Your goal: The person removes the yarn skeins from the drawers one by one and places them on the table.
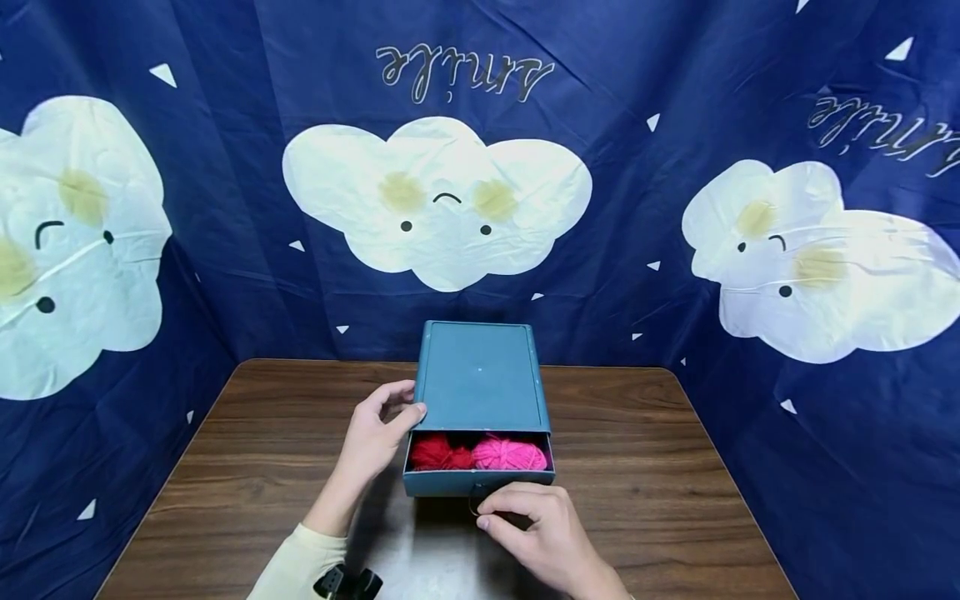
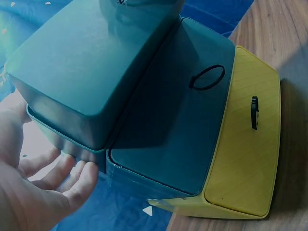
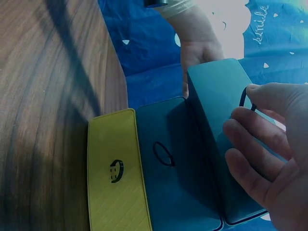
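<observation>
A teal drawer box (image 1: 480,375) stands on the wooden table, its top drawer (image 1: 438,483) pulled partway out. Inside lie a red yarn ball (image 1: 435,452) and a pink yarn ball (image 1: 510,454), side by side. Thumb and forefinger of my right hand (image 1: 536,525) pinch the drawer's black loop handle (image 3: 243,97). My left hand (image 1: 382,425) rests against the box's left side, thumb near the top front corner; its fingertips touch the side in the left wrist view. The drawer's depth is hidden under the box top.
Below the pulled drawer are a closed teal drawer (image 2: 163,115) and a closed yellow drawer (image 2: 245,139), each with a black loop. The wooden table (image 1: 645,467) extends on both sides. Blue cloth (image 1: 630,250) with cloud prints hangs behind and at the sides.
</observation>
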Tool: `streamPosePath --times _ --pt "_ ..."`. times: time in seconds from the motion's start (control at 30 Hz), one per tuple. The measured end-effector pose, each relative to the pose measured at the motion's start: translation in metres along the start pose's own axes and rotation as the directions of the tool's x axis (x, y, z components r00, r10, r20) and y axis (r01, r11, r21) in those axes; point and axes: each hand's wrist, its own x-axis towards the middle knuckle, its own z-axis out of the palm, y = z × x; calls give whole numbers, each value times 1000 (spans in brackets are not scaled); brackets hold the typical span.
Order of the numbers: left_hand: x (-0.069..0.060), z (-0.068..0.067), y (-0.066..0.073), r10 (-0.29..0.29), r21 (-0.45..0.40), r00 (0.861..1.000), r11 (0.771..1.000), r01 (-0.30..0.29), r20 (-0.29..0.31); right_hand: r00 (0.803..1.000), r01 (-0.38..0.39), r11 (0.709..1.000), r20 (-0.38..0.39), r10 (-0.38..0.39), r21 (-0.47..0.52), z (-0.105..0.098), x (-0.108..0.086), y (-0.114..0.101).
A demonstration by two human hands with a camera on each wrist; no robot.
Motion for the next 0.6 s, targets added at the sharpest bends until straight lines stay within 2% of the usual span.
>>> streamPosePath --times 0.4,0.6 --pt "6 5 8 -16 -6 1000 1000 16 -7 991 -113 993 79 109 44 -17 -1 -9" --pt "9 7 9 -36 0 999 999 36 -8 994 -57 997 95 52 52 -23 -2 -9"
